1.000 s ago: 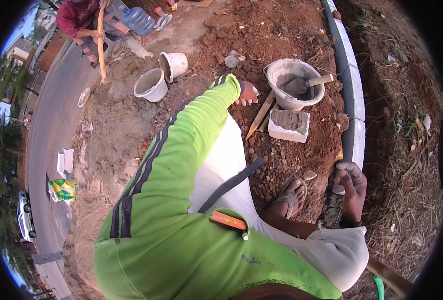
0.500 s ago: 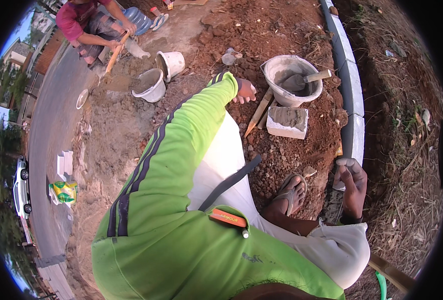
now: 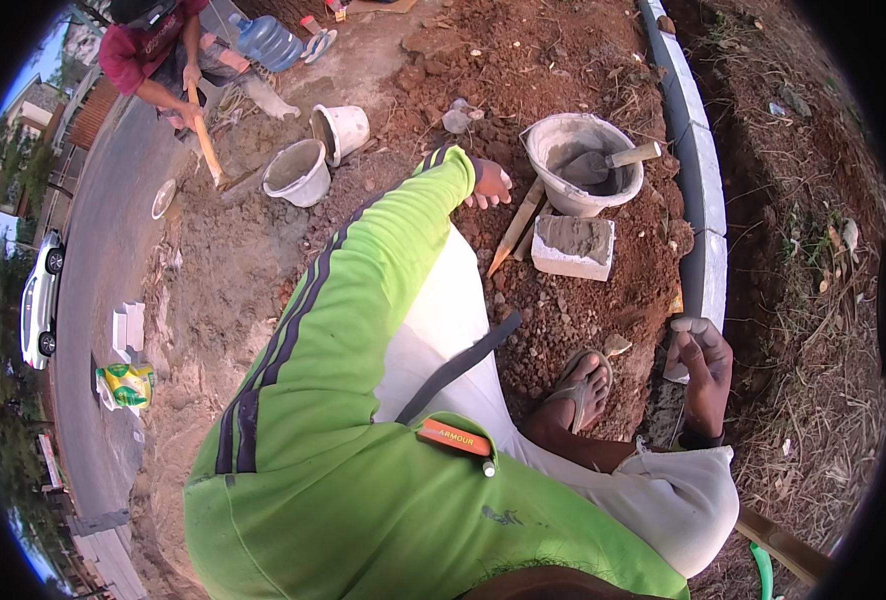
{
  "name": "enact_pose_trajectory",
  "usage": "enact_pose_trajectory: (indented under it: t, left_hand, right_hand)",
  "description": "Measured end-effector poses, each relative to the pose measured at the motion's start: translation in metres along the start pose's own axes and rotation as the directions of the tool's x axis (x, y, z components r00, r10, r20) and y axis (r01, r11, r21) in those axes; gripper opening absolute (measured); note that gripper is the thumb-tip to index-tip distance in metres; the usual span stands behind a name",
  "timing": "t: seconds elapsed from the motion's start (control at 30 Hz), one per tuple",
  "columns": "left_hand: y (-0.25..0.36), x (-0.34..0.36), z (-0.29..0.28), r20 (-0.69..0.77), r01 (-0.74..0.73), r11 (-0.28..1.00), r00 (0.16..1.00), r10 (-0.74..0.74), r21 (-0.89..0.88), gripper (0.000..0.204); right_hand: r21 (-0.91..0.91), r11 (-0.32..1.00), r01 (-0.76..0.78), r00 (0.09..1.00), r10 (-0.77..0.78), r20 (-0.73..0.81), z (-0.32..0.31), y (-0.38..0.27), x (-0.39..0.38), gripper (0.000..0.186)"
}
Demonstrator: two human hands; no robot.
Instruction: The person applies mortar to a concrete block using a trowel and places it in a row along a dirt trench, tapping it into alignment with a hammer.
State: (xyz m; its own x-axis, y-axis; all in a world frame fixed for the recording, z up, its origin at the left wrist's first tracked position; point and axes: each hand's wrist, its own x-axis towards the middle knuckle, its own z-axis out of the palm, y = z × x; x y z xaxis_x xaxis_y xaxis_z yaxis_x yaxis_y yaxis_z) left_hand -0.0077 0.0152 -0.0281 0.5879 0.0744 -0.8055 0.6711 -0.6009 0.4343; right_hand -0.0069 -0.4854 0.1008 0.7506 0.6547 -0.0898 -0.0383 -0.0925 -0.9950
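Observation:
My left hand (image 3: 490, 184) hangs past my left knee, fingers loosely bent and apart, with nothing visible in it. A wooden stake (image 3: 516, 228) lies just beyond its fingertips. To the right stands a mortar-smeared bucket (image 3: 563, 135) with a trowel (image 3: 631, 155) resting in grey mortar. In front of the bucket sits a pale block (image 3: 573, 264), mortar on its top. My right hand (image 3: 703, 375), dusty with cement, curls its fingers over the near end of a grey kerb block (image 3: 705, 275); the fingertips are partly hidden.
Two buckets (image 3: 298, 172) stand by wet mortar at upper left, where a co-worker (image 3: 153, 55) holds a wooden-handled tool (image 3: 205, 140). A trench (image 3: 753, 220) runs right of the kerb. My sandalled foot (image 3: 580, 390) rests on loose soil. A green-and-yellow bag (image 3: 126, 386) lies beside the road.
The co-worker has straightened a little and drawn the tool's handle up and left. A white car on the road has moved farther up in the view. My hands stay in place.

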Motion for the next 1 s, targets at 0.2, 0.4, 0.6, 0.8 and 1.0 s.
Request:
enact_pose_trajectory:
  t: [0.2,0.4,0.6,0.8,1.0]
  left_hand:
    - [0.0,0.001,0.001,0.0,-0.01,1.0,1.0,0.01,-0.011,0.075]
    - [-0.005,-0.004,-0.002,0.001,-0.008,1.0,1.0,0.008,-0.002,0.074]
    - [0.02,-0.012,0.002,-0.012,-0.005,0.999,1.0,0.006,0.054,0.071]
    - [-0.003,0.003,-0.001,0.008,0.022,1.0,1.0,-0.022,-0.014,0.07]
    - [-0.015,0.012,-0.003,-0.028,0.004,1.0,1.0,-0.005,-0.029,0.072]
  right_hand:
    - [-0.007,1.0,-0.008,1.0,0.008,-0.004,0.0,-0.001,-0.001,0.012]
    - [-0.012,1.0,0.004,1.0,-0.004,0.008,0.006,-0.004,0.001,0.012]
    - [-0.001,1.0,-0.019,1.0,0.019,-0.022,0.0,-0.001,-0.005,0.013]
    - [-0.012,1.0,-0.017,1.0,0.018,0.02,-0.006,-0.002,0.0,0.017]
    - [-0.037,0.999,-0.013,0.999,0.014,0.039,-0.001,-0.012,0.002,0.018]
